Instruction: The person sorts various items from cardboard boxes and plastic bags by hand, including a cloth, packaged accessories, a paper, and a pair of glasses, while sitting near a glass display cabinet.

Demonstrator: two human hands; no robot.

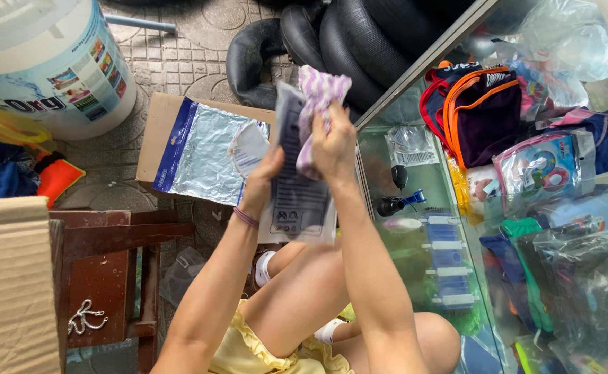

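cloth [321,93]: soft, striped knit, matt
packet [297,201]: clear glossy plastic
box [157,128]: matt cardboard
chair [106,266]: worn dark wood

Floor [179,62]: grey patterned paving tiles, upper left of frame, daylight. Dark red wooden chair [110,270] at lower left, beside a corrugated cardboard sheet [9,284]. Glass display counter [421,187] fills the right side. Black rubber inner tubes [338,41] stacked at top centre. Large white plastic drum [47,62] at upper left.
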